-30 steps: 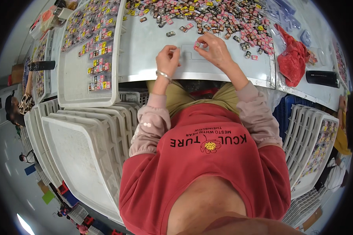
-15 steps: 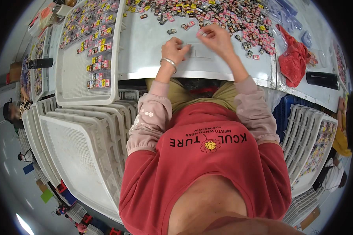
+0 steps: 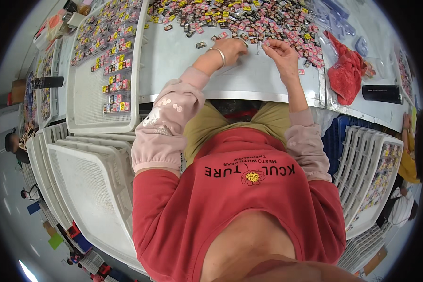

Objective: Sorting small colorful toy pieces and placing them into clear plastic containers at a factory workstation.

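Observation:
My left hand (image 3: 231, 50), with a silver bangle on its wrist, reaches to the near edge of a heap of small rectangular printed pieces (image 3: 249, 23) in pink, black and yellow. Its fingers are bent together, and a small dark piece shows at their tips. To its right is my right hand (image 3: 283, 55), with thumb and forefinger pinched close to the heap. What it pinches, if anything, is too small to tell. A faint see-through edge shows between the hands. A few loose pieces, one of them black (image 3: 200, 45), lie beside my left hand.
A white tray (image 3: 87, 115) at the left holds rows of clear packs with coloured pieces. Stacked white trays (image 3: 87, 188) stand below it, more at the right (image 3: 362, 183). A red cloth (image 3: 345, 75) and a black cylinder (image 3: 382, 93) lie on the right.
My left hand has moved right and farther out to the edge of the heap. My right hand has shifted right and a little nearer to me.

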{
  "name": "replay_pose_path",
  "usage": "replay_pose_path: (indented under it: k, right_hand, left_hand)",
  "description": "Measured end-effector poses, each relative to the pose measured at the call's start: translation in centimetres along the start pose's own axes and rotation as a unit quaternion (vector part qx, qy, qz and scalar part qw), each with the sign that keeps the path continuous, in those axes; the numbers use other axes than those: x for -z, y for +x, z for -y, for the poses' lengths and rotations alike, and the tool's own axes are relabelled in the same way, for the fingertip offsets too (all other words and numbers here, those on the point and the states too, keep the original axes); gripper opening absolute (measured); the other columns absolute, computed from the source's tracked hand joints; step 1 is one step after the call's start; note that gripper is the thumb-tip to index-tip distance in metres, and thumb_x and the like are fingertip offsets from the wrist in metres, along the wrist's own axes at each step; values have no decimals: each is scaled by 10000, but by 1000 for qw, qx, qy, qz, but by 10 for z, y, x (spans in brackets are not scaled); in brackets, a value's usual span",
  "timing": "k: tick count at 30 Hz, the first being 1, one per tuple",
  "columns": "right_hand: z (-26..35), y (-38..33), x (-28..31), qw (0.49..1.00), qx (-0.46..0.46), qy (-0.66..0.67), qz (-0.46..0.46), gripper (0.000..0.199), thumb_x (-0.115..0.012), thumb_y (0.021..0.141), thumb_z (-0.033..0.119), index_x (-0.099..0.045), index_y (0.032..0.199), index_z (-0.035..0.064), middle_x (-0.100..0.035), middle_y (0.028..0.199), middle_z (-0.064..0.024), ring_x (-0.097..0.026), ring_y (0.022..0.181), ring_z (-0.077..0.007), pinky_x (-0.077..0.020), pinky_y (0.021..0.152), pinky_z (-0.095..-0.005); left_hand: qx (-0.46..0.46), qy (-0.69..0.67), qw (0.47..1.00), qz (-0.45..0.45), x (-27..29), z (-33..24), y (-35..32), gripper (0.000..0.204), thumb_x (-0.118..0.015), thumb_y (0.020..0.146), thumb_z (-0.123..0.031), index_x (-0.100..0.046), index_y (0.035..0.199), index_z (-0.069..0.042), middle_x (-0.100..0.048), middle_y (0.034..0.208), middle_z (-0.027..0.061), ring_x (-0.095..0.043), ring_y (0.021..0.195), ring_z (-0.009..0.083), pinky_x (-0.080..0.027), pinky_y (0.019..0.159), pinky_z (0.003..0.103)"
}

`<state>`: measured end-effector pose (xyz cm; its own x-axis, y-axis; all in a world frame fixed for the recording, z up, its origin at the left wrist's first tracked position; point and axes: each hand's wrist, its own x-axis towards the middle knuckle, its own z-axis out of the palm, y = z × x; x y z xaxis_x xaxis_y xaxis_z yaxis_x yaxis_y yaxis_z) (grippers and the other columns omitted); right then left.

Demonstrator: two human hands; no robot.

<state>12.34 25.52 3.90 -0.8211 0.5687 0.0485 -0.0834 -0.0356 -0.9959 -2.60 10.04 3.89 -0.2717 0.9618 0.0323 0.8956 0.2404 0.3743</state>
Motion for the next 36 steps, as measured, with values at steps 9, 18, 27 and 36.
replay_pose_path:
  k: [9, 18, 27, 36]
  right_hand:
    - [-17, -3, 8, 992, 16, -106, 61, 264, -759, 784, 104, -640, 983, -23, -661, 878, -40, -603, 743, -57, -499, 674, -192]
    - [-18, -15, -102, 895, 207, -339, 204, 208, -732, 753, 109, -625, 918, 42, -589, 859, -69, -641, 693, -188, -517, 648, -301]
    - [-33, -17, -112, 848, 253, -404, 231, 157, -667, 765, 66, -591, 901, 49, -549, 865, -109, -612, 810, -334, -512, 683, -416]
    - [-32, -7, -109, 838, 240, -405, 276, 36, -592, 799, 59, -610, 804, 29, -570, 858, -126, -616, 802, -351, -510, 677, -434]
  left_hand:
    - [156, -183, 917, -316, 2, 4, -123, 237, -656, 739, -95, -631, 972, -61, -613, 960, 108, -571, 892, 300, -462, 804, 389]
    - [145, -70, 928, -336, -40, -17, -129, 266, -753, 682, -100, -621, 904, -36, -580, 1052, 119, -550, 966, 304, -458, 831, 367]
    - [145, -118, 917, -353, -42, -14, -124, 227, -751, 670, -42, -638, 866, -18, -637, 938, 106, -610, 865, 282, -505, 744, 348]
    - [149, -86, 913, -371, -43, -18, -123, 222, -766, 662, -62, -649, 847, -21, -649, 929, 102, -604, 853, 281, -493, 753, 359]
